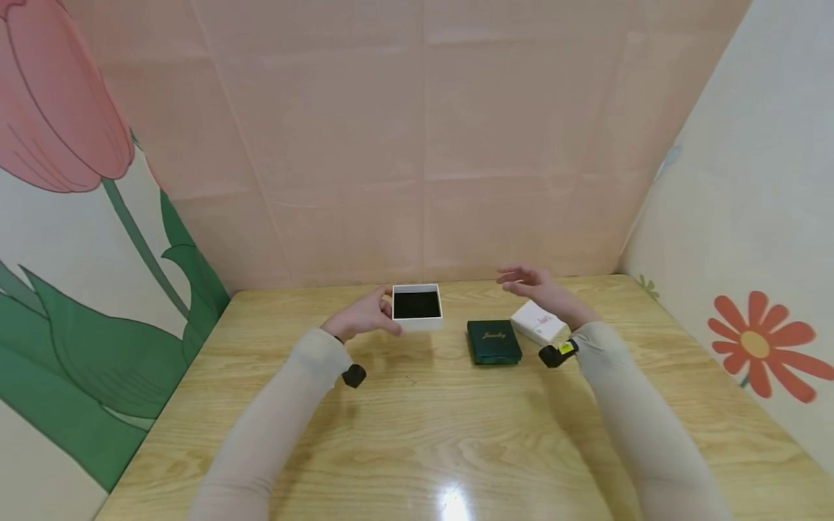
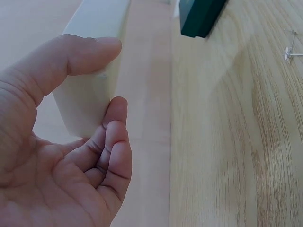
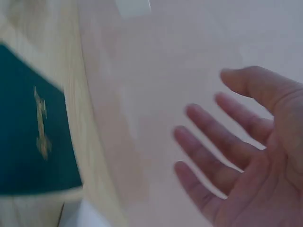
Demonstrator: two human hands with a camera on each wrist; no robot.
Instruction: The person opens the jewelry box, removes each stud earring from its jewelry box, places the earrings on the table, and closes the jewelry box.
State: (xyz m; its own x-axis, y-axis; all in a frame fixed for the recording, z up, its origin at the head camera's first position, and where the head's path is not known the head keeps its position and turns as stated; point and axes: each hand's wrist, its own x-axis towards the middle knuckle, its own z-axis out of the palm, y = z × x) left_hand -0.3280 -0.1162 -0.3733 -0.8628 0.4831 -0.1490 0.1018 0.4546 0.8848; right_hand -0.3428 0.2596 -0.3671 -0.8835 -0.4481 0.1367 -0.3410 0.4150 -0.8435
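My left hand [image 1: 365,316] grips a small white open-topped box [image 1: 417,325] by its left side, thumb on the near side. A black pad [image 1: 417,305] fills its inside. In the left wrist view, the thumb and curled fingers pinch the end of the box [image 2: 83,106]. My right hand [image 1: 541,291] hovers with spread, empty fingers above a white box-like piece with pink print [image 1: 538,323]. Left of that piece sits a dark green box [image 1: 494,340] with gold "Jewelry" lettering. A tiny silver piece, like a stud earring [image 2: 288,54], lies on the table nearer me.
The wood-grain table [image 1: 430,441] ends at a pink backdrop [image 1: 423,145]. Side panels with a painted tulip [image 1: 59,94] and an orange flower [image 1: 756,344] flank it. Each wrist wears a black camera.
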